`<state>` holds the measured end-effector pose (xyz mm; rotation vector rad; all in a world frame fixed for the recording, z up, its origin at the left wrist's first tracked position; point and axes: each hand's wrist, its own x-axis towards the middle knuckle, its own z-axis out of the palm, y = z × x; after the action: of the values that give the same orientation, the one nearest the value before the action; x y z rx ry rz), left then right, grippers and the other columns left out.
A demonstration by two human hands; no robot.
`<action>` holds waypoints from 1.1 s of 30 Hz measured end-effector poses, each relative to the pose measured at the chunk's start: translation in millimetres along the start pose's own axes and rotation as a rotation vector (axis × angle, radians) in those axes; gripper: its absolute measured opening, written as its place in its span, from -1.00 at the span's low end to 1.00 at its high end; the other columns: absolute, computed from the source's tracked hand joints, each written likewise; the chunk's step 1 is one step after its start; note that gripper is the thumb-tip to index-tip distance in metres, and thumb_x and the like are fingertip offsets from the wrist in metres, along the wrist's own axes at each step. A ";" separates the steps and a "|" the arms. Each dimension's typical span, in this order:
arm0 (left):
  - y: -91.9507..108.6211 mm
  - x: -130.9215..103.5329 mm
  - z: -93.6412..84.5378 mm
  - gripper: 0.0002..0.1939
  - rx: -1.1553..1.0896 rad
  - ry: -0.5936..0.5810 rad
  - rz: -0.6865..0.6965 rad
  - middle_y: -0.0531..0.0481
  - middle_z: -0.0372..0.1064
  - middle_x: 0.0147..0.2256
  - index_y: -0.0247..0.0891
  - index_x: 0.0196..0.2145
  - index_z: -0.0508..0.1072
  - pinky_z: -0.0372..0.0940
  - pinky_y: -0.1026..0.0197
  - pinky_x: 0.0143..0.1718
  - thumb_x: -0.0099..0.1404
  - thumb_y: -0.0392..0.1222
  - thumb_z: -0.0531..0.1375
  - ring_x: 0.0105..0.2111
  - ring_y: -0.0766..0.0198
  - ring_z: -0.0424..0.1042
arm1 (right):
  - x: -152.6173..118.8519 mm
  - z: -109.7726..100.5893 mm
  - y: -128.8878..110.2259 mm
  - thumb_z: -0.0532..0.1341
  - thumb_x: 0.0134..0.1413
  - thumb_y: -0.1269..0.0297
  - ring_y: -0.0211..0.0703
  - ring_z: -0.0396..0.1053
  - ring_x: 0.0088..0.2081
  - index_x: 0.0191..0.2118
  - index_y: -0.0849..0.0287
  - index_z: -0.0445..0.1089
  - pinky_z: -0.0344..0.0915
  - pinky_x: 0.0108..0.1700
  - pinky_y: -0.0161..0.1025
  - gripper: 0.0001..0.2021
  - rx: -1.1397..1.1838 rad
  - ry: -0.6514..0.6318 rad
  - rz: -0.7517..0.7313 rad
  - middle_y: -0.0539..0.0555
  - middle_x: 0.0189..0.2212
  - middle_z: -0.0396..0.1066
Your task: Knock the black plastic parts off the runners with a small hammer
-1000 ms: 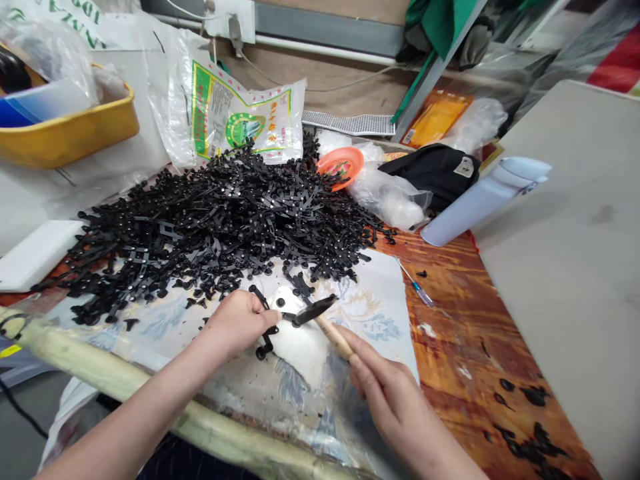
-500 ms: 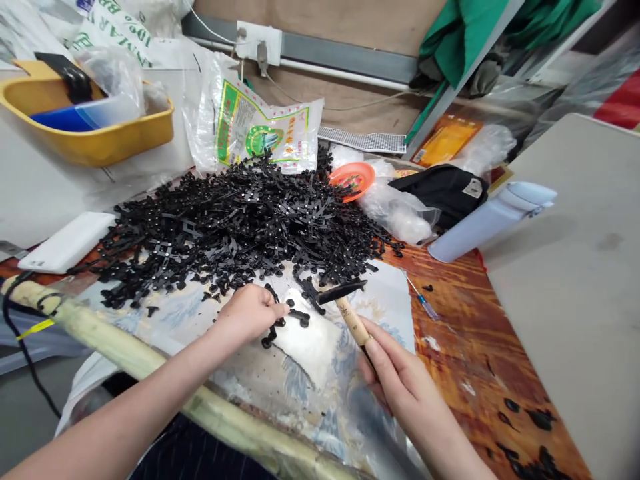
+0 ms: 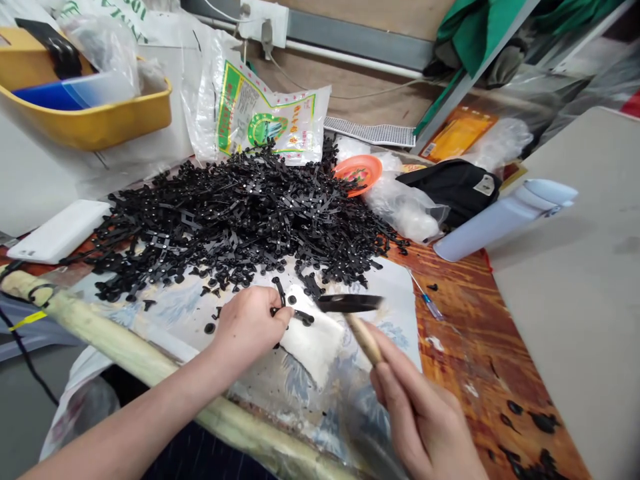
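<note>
My left hand [image 3: 253, 317] pinches a black jointed plastic piece [image 3: 304, 319] over a white pad [image 3: 316, 348]. Part of that piece is hidden behind my fingers. To the right, my right hand [image 3: 423, 403] is wrapped around the wooden handle of a hammer [image 3: 364, 337]. Its black head, slightly blurred, is above the right side of the pad, apart from the held piece. A large heap of similar black plastic parts [image 3: 235, 213] lies just beyond both hands.
A screwdriver [image 3: 429, 303] lies right of the patterned sheet. Behind it stands a pale blue bottle [image 3: 493, 223]. An orange plate [image 3: 360, 175] leans by the heap; a yellow bin [image 3: 110, 127] and white box [image 3: 63, 230] are left. A wrapped pole [image 3: 150, 363] edges the front.
The hammer head has swung to the right and turned more level, with my right hand lower. My left hand has turned slightly around the black piece. The camera view has shifted a little.
</note>
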<state>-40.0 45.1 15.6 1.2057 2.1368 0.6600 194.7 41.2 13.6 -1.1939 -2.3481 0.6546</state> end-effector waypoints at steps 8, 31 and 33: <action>-1.9 12.4 0.5 -0.67 -0.206 -0.125 -0.061 0.20 -0.02 -0.80 -0.17 -0.79 0.19 -0.13 0.28 -0.62 -0.03 -0.11 0.22 -0.72 0.37 -0.04 | 6.4 7.8 6.3 -0.02 0.26 0.11 -0.18 0.34 -0.58 0.17 0.09 0.25 0.33 -0.54 -0.29 -0.57 0.406 -0.138 0.300 0.01 -0.57 0.37; -12.9 10.3 3.4 -0.74 -0.377 -0.149 -0.124 0.23 0.03 -0.80 -0.21 -0.77 0.29 -0.19 0.29 -0.63 -0.09 -0.19 0.30 -0.72 0.42 -0.03 | -7.4 11.7 4.2 -0.01 0.24 0.24 -0.06 0.46 -0.29 0.20 0.01 0.22 0.38 -0.23 -0.18 -0.57 0.108 0.105 0.091 0.12 -0.19 0.48; -11.8 7.0 3.8 -0.73 -0.405 -0.148 -0.134 0.24 0.00 -0.79 -0.21 -0.76 0.27 -0.21 0.29 -0.62 -0.09 -0.20 0.30 -0.71 0.43 -0.05 | -9.4 15.4 7.5 0.00 0.22 0.25 -0.01 0.47 -0.21 0.21 0.01 0.21 0.39 -0.19 -0.15 -0.56 0.082 0.008 0.090 0.14 -0.11 0.46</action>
<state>-47.2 46.3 3.3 0.8562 1.8292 0.8642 195.8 34.0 -4.5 -1.2692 -2.2482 0.7675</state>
